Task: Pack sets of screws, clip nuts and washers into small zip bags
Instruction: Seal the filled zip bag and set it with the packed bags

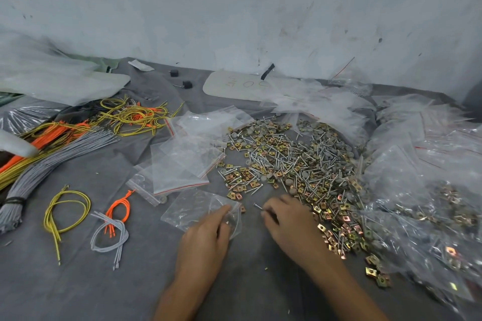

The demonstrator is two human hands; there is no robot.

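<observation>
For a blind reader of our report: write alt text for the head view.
A person's left hand holds a small zip bag on grey cloth while the right hand pinches a screw, beside a heap of screws, clip nuts and washers. Coloured wires lie to the left.

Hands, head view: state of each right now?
Left hand: closed, holding a small zip bag.
Right hand: closed, pinching a screw.

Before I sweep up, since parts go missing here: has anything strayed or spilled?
A few clip nuts lie apart from the main pile, beside the right forearm; a lone washer sits at the near corner of the stacked bags.
</observation>
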